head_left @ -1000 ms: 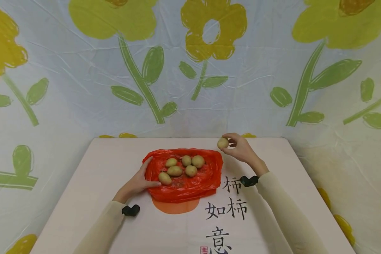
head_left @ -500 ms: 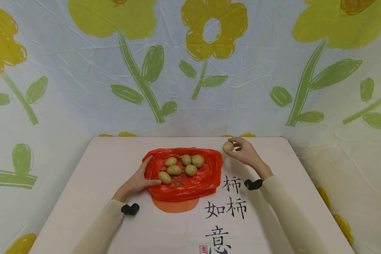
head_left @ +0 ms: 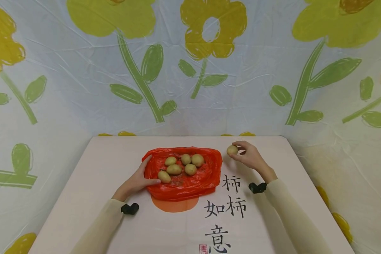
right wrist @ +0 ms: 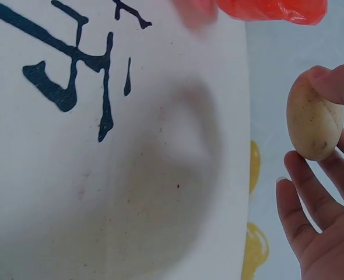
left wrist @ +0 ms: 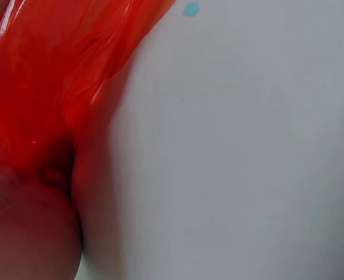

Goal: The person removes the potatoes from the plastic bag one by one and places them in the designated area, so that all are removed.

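Note:
A red plastic bag (head_left: 184,192) lies spread open like a shallow basin, with several potatoes (head_left: 174,169) inside. At the bag's left side, my left hand (head_left: 139,180) grips the rim, thumb along the front part and fingers toward the back. In the left wrist view, red plastic (left wrist: 49,76) covers part of this hand. Right of the bag, my right hand (head_left: 249,155) pinches a single potato (right wrist: 315,116) between thumb and fingertips, held above the table. Two fingers (right wrist: 297,216) of that hand stand away from the potato in the right wrist view.
The white table (head_left: 108,158) bears black brush characters (head_left: 231,183) and an orange printed patch (head_left: 174,206) in front of the bag. A flower-patterned cloth (head_left: 235,106) hangs behind the table's far edge.
My right hand has moved right and lower in the head view, carrying the potato farther from the bag. The left hand, the bag and the potatoes in it stay in place.

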A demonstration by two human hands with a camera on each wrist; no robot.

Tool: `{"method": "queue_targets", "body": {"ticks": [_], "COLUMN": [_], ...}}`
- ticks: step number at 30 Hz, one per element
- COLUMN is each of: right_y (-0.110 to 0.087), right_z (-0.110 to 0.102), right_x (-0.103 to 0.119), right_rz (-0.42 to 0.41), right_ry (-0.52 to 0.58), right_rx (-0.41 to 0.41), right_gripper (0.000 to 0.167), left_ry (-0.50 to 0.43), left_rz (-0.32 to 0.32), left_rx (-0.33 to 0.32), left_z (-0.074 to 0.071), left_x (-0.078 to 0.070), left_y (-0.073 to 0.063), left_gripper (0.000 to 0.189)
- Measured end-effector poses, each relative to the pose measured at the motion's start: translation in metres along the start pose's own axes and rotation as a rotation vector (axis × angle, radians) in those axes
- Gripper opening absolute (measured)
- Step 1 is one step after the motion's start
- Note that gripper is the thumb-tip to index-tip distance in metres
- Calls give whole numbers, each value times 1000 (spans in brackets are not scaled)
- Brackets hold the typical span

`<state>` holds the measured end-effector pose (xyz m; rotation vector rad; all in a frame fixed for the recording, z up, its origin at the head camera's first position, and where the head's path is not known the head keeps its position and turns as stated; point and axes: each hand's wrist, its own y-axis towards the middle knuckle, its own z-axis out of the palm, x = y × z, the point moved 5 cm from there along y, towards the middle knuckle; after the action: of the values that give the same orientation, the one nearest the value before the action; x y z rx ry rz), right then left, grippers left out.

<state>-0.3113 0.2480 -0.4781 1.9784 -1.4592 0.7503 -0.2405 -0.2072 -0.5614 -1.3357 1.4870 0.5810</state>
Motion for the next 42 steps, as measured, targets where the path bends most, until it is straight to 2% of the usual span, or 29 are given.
{"method": "queue_targets", "body": {"ticks": [9, 27, 42], "right_y": [-6, -19, -23], "right_z": [-1, 3, 9], "right_x": [-8, -34, -39], "right_rz": [-18, 5, 23], "right_ry": [11, -12, -19], "right_rx": [-3, -6, 18], "right_gripper": [56, 52, 54], "left_ry": [14, 3, -7], "left_rz": [11, 16, 7], "left_rx": [0, -9, -10], "left_z": [0, 1, 0], "left_x": [2, 2, 3], "left_y": [1, 1, 1], "left_gripper": [123, 122, 123]}}
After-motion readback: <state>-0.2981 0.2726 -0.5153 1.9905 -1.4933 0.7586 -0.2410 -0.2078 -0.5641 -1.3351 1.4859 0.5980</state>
